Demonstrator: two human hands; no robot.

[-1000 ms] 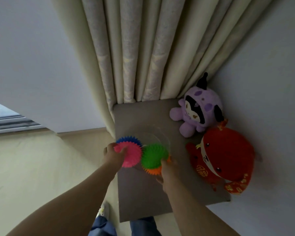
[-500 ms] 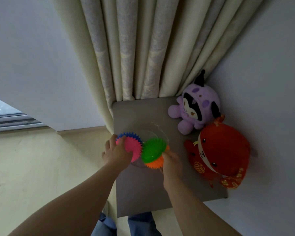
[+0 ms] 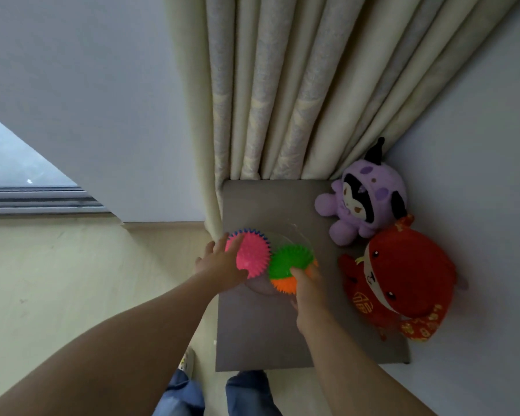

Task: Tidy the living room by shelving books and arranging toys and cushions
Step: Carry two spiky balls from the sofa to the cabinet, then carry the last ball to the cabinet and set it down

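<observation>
Curled round the near rim of the clear bowl (image 3: 285, 237), the right hand (image 3: 308, 298) holds it where the orange ball (image 3: 282, 285) sits, with the thumb laid on the green ball (image 3: 291, 261). The left hand (image 3: 219, 264) is pressed with nearly straight fingers against the pink ball (image 3: 251, 253), and nothing is closed in it. A blue ball (image 3: 246, 231) is half hidden behind the pink one.

The bowl is set by the left edge of the grey tabletop (image 3: 267, 331), about midway along it. A purple plush (image 3: 367, 202) is kept at the far right corner, and a red plush (image 3: 403, 274) along the right edge.

The step in hand is judged to be settling the heaped bowl. It is best lowered flat and eased away from the left edge. The pink ball should be steadied until the bowl rests, since the load is piled above the rim and could be tipped to the floor.
</observation>
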